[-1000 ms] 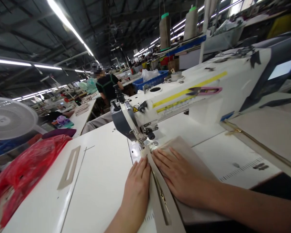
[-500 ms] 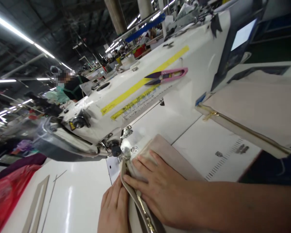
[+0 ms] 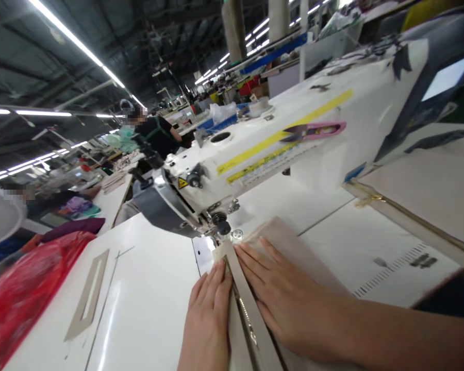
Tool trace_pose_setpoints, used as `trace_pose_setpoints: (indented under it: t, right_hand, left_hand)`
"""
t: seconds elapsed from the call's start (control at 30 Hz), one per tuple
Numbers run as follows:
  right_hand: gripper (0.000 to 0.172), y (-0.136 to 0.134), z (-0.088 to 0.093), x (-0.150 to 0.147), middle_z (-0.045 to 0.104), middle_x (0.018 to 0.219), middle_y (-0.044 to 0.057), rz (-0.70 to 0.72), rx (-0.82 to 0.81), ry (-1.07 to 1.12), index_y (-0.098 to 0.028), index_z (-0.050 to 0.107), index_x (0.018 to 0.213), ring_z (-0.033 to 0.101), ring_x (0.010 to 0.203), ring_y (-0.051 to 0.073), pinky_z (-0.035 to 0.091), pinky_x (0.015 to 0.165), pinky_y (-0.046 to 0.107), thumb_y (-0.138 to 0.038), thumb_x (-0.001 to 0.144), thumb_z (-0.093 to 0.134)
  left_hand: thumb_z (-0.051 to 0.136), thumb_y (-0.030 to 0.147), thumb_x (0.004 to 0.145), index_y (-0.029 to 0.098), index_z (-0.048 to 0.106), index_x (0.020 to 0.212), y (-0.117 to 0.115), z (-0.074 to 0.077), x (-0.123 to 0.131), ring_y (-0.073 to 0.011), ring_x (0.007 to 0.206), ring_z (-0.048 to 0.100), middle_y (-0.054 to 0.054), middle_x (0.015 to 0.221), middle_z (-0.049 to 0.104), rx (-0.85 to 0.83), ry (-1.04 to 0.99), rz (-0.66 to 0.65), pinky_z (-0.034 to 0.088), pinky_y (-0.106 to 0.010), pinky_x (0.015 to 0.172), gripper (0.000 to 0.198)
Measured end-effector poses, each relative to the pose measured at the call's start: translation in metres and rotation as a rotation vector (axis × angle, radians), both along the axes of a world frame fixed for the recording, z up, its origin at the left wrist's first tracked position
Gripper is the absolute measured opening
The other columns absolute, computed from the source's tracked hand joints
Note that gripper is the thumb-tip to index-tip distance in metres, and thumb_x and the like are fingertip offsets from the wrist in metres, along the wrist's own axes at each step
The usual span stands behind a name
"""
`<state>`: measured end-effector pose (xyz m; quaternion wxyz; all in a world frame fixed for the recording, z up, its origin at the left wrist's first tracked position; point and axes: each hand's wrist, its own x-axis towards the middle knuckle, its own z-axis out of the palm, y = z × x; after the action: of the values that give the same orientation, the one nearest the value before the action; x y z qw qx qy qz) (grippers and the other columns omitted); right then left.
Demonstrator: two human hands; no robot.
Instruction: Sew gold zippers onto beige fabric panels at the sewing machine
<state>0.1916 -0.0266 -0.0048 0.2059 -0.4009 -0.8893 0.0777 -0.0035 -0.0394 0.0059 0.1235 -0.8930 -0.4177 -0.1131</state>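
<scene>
Fabric (image 3: 266,346), beige, gold-zippered, lies beneath left hand (image 3: 209,312) and right hand (image 3: 280,288), grip unclenched.

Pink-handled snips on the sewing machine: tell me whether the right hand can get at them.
Probably yes: the right hand rests on fabric, and nothing visible blocks its way to the snips.

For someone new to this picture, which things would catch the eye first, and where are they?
Probably the white sewing machine across the middle, with pink-handled thread snips on its arm. Nearer, the left hand and right hand flank a gold-toothed zipper; crumpled red plastic lies at lower left.
</scene>
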Motion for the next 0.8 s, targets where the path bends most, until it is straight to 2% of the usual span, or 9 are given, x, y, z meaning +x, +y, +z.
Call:
trace_pose_setpoints:
  t: [0.17,0.4,0.8]
  right_hand:
    - [0.054,0.016,-0.008,-0.003,0.028,0.145,0.016,0.011,0.067,-0.074,-0.009,0.031,0.139,0.021,0.135,0.028,0.02,0.109,0.054,-0.019,0.087,0.037]
    - [0.054,0.038,-0.002,-0.001,0.029,0.144,0.015,0.042,0.073,-0.115,-0.011,0.028,0.141,0.026,0.134,0.026,0.021,0.11,0.052,-0.022,0.088,0.036]
    - [0.057,0.036,-0.012,0.001,0.032,0.143,0.014,0.023,0.168,-0.201,-0.01,0.027,0.141,0.023,0.135,0.024,0.025,0.109,0.051,-0.019,0.086,0.038]
  left_hand:
    - [0.038,0.009,0.088,0.016,0.052,0.12,0.011,0.002,0.006,-0.0221,0.109,0.053,-0.013,0.122,0.055,-0.06,-0.057,0.126,0.046,-0.042,0.091,0.035]
    - [0.04,0.006,0.086,0.012,0.055,0.113,0.032,-0.007,0.01,-0.0211,0.098,0.059,-0.014,0.111,0.06,0.007,-0.082,0.111,0.048,-0.04,0.087,0.032]
    - [0.031,0.004,0.087,0.004,0.057,0.107,0.032,-0.005,0.012,-0.0227,0.089,0.061,-0.017,0.103,0.062,0.14,-0.096,0.039,0.052,-0.037,0.078,0.033]
